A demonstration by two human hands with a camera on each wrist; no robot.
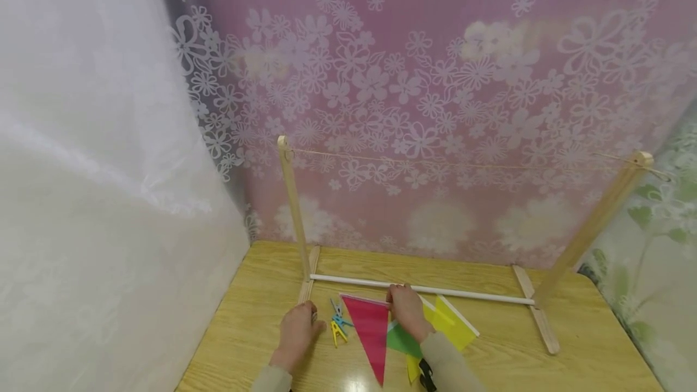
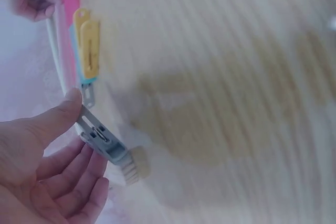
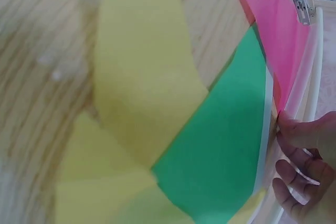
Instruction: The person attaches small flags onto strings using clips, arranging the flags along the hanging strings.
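My left hand (image 1: pixel 296 331) pinches a grey clothespin (image 2: pixel 105 139) between thumb and fingers, at the left of the table. Beside it lie a yellow clothespin (image 1: pixel 338 333) and a blue clothespin (image 1: pixel 341 322), with another grey one (image 2: pixel 88 95) near them. A pink triangular pennant (image 1: pixel 368 328) with a pale top edge points toward me. My right hand (image 1: pixel 407 310) pinches that pennant's upper right corner with thumb and fingertips. Partly under the right hand and wrist are a green pennant (image 3: pixel 226 145) and yellow pennants (image 1: pixel 457 325), overlapping one another on the table.
Behind the pennants a white rod (image 1: pixel 468 293) joins a left wooden post (image 1: pixel 294 210) and a right wooden post (image 1: pixel 593 228), each on a flat wooden foot. A thin string (image 1: pixel 414 161) runs between the post tops. Floral curtains (image 1: pixel 376 83) hang behind the wooden table (image 1: pixel 517 356).
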